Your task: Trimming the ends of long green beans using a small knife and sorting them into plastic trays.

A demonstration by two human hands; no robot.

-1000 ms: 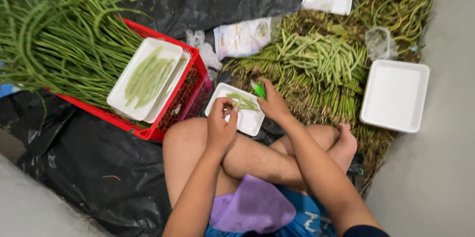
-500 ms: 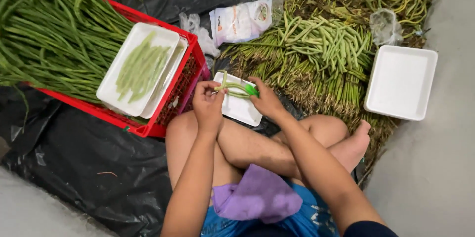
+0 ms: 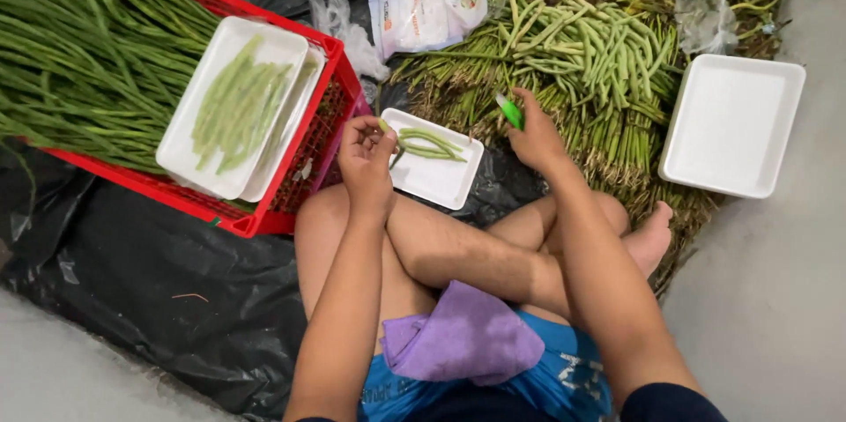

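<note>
I sit cross-legged on black plastic sheeting. My left hand [image 3: 366,153] pinches a small green bean piece at the left edge of a small white foam tray [image 3: 438,182], which holds a few cut green beans [image 3: 429,144]. My right hand [image 3: 531,133] is closed on a green-handled cutter [image 3: 509,111], just right of that tray, over the bundles of long beans [image 3: 599,61].
A red crate [image 3: 304,166] at left carries loose long beans and a white foam tray of cut beans [image 3: 233,105]. An empty white foam tray [image 3: 731,122] lies at right. A printed plastic packet [image 3: 427,8] and crumpled clear bags lie beyond. A purple cloth [image 3: 467,338] rests on my lap.
My hands have separated: the left has dropped to the small tray's left edge, and the right with the cutter has moved right toward the bean bundles. More beans lie in the small tray.
</note>
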